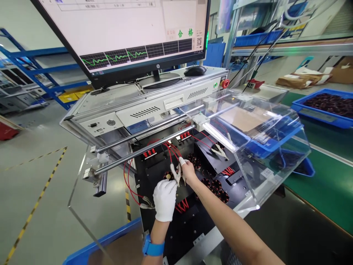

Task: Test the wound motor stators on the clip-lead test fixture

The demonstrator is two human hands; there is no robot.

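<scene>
My left hand, in a white glove with a blue wrist strap, has its fingers bent closed by a round wound coil part; what they pinch is hidden. Touching its fingertips is a pale-sleeved alligator clip on a red lead. My right hand, bare apart from a white cover on one finger, closes around another alligator clip, mostly hidden. Several more round coil parts lie on the black test panel to the right. Other alligator clips rest at the panel's left edge.
Above the panel run two metal rails and a raised clear plastic cover. A monitor and mouse stand on the machine, near a red stop button. A blue bin of dark parts sits right.
</scene>
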